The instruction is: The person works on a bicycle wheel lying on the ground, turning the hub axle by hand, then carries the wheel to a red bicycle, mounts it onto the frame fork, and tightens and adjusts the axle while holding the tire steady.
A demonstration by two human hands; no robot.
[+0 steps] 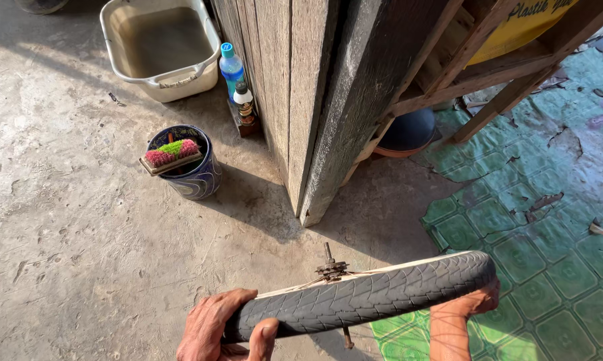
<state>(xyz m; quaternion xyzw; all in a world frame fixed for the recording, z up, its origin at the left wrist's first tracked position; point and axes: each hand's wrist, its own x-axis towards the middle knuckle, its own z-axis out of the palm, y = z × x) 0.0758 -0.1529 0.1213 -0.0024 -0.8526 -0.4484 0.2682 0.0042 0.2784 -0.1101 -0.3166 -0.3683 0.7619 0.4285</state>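
1. Work item: a bicycle wheel (361,294) with its black treaded tyre (381,295) fitted, held edge-on above the concrete floor (80,234), close to the person and at the bottom of the view
2. Left hand (224,327): clamped on the near end of the tyre, fingers over the tread, thumb curled up against its lower side
3. Right hand (472,304): closed against the far end of the wheel; most of the grip is hidden behind the tyre
4. Position: the wheel spans the gap between both hands, tilted slightly, with the axle and hub hardware (331,269) projecting from its centre
5. Status, as judged: the wheel is off any bicycle and the tyre remains seated on the rim (381,269); no tool is in hand, so work on it appears at an early stage
6. Surroundings: a brush resting on a patterned pot (189,170), a tub of water (161,47), two bottles (238,83) beside a wooden post (328,113), all well apart from the wheel
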